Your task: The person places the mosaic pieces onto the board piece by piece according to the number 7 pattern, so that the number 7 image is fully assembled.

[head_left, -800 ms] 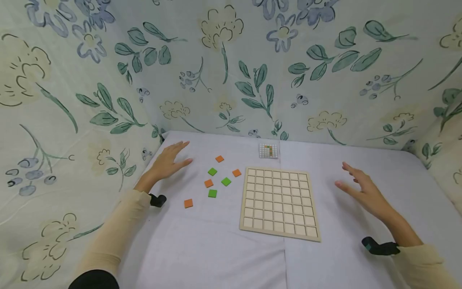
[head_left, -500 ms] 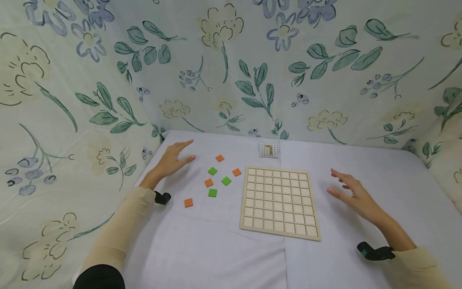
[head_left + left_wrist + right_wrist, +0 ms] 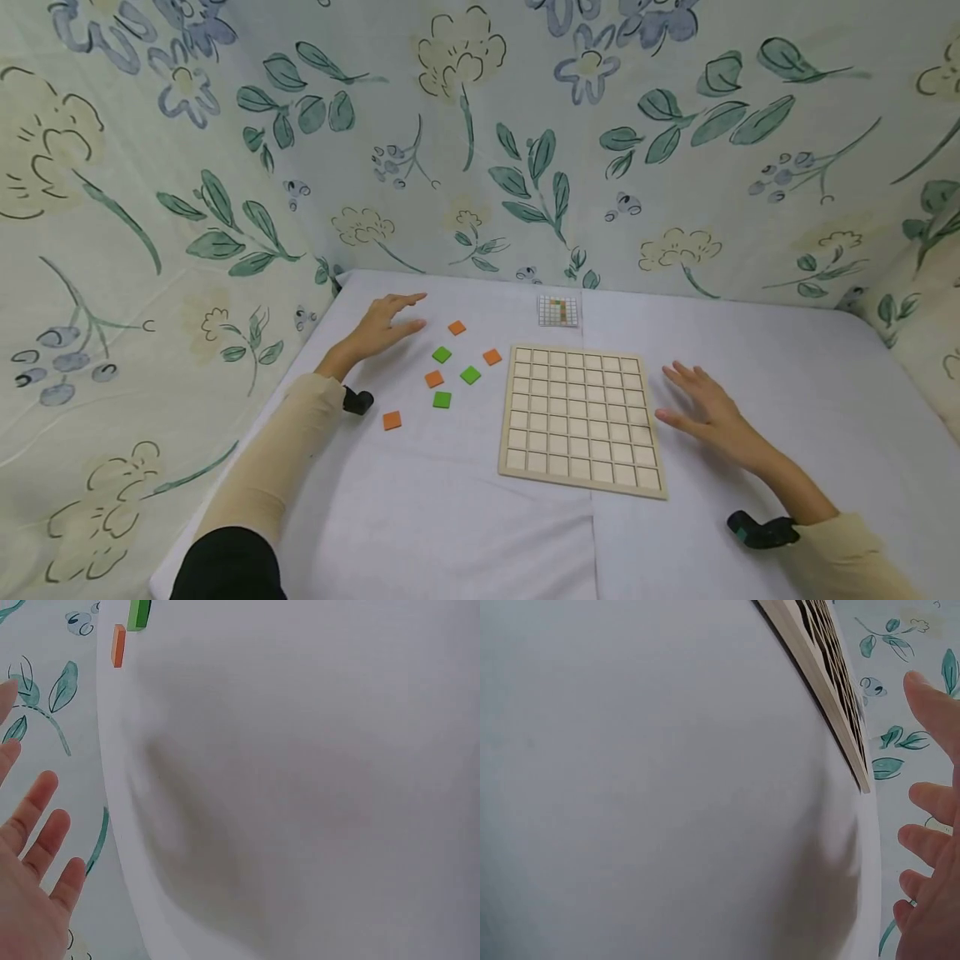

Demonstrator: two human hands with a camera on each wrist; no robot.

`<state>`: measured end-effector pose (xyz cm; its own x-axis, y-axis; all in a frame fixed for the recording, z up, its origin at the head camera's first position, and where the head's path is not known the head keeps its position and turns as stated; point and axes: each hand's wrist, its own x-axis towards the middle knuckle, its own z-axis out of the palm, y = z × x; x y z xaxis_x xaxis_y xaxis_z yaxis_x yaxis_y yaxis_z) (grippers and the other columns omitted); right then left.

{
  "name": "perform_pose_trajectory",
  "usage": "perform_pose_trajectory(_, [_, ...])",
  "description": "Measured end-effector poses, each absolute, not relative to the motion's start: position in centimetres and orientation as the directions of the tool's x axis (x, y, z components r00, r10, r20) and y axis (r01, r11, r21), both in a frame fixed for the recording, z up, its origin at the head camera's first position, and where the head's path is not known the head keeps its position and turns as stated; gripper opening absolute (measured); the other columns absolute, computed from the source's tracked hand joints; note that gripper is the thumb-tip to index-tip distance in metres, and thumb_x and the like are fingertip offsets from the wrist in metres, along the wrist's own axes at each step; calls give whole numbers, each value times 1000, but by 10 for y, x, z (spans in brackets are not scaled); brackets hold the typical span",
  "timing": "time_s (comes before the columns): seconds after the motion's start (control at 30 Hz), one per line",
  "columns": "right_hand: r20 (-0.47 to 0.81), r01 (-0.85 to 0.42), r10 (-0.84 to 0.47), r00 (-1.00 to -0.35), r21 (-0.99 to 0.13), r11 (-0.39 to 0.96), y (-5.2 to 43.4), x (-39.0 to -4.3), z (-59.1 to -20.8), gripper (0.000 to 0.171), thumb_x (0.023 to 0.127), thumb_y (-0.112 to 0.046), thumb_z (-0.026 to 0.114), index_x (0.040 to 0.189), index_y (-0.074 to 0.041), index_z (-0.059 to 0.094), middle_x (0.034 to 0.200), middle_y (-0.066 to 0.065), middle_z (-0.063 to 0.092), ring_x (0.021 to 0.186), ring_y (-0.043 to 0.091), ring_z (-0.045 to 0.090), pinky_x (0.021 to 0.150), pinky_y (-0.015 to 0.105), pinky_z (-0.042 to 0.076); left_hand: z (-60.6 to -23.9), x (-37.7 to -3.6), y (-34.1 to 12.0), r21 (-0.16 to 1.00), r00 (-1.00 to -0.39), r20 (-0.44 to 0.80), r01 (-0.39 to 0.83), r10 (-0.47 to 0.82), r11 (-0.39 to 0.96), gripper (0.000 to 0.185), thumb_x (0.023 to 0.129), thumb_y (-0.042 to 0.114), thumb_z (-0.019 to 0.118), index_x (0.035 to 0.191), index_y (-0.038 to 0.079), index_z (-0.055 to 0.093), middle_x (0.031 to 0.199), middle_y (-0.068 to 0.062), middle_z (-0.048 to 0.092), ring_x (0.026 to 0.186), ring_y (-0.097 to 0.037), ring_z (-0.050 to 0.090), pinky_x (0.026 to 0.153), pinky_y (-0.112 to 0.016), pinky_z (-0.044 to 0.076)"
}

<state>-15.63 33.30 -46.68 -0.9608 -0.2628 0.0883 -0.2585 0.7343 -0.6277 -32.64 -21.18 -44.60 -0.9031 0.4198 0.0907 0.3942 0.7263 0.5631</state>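
Note:
My left hand [image 3: 375,329] hovers over the cloth at the back left with its fingers extended and nothing in it. Just right of it lie loose square tiles: an orange tile [image 3: 457,327] and a green tile [image 3: 442,355] are closest, with several more in both colours nearby. In the left wrist view a green tile [image 3: 139,613] and an orange tile [image 3: 118,646] show at the top. My right hand [image 3: 708,417], fingers spread and holding nothing, is beside the right edge of a pale wooden grid board [image 3: 582,483]. The board's rim [image 3: 825,690] also appears in the right wrist view.
A small card [image 3: 558,312] printed with a coloured grid pattern lies behind the board. White cloth [image 3: 450,533] covers the table, with creases at the front. A floral curtain [image 3: 480,192] hangs behind and to the left.
My left hand has moved right, closer to the tiles. My right hand has come left and slightly toward me, nearer the board's right edge. Tiles, board and card have stayed in place.

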Motion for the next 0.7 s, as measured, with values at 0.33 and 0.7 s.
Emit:
perform_pose_trajectory(0.33, [72, -290, -309, -948, -591, 752, 328, -158, -475, 84, 93, -33, 71, 156, 0, 27, 159, 31, 14, 144, 54, -1, 105, 75, 0, -451, -341, -198, 594, -885, 40, 394, 463, 702, 57, 102, 41, 56, 153, 22, 42, 144, -15, 46, 128, -34, 35, 103, -56, 32])
perform_pose_trajectory(0.7, [68, -338, -364, -929, -560, 756, 327, -159, -482, 82, 93, -32, 72, 152, 6, 30, 155, 37, 17, 142, 58, 3, 110, 69, 1, -455, -355, -180, 626, -845, -85, 367, 528, 688, 51, 104, 29, 55, 152, 20, 44, 140, -14, 49, 128, -35, 37, 106, -55, 30])
